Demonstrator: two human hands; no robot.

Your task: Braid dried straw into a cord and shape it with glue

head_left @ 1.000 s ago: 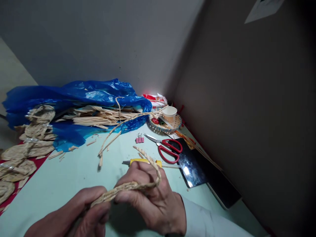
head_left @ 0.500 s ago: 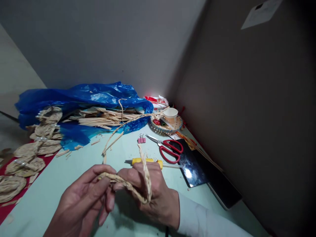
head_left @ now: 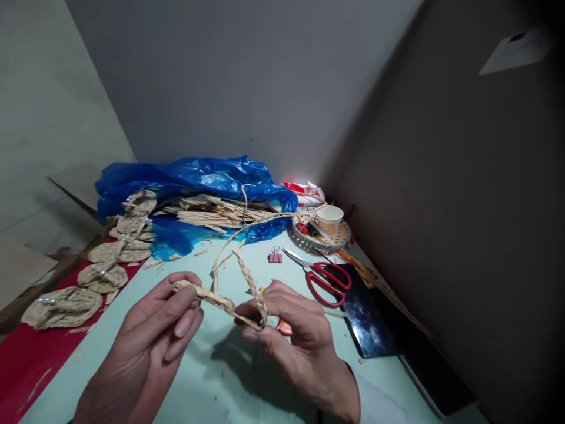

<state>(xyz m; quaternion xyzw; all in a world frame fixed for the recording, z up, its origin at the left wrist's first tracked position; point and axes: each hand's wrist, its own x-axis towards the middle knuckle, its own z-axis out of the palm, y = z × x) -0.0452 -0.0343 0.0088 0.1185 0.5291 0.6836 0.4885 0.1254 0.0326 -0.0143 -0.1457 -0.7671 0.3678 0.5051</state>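
A braided straw cord point(head_left: 216, 299) runs between my two hands above the table. My left hand point(head_left: 154, 330) pinches its folded end between thumb and forefinger. Further right, my right hand point(head_left: 295, 330) closes thumb and fingers on the cord where it bends, and a loose plaited tail sticks up from there. Behind the right hand, a glue gun shows only as a bit of yellow and an orange part point(head_left: 285, 327); the rest is hidden. A thinner braided strand point(head_left: 229, 241) lies on the table beyond my hands.
Red-handled scissors point(head_left: 329, 284), a pink binder clip point(head_left: 275, 255) and a dark tablet point(head_left: 366, 324) lie ahead and right. A woven basket point(head_left: 304, 242) holds a paper cup point(head_left: 330, 217). At the back, a blue plastic bag point(head_left: 189, 174) holds straw strips point(head_left: 220, 213). Coiled straw pieces point(head_left: 64, 306) line the left.
My right hand has turned and shifted its grip to the cord's bend, apart from my left hand now. The view has swung left, so the table things appear further right.
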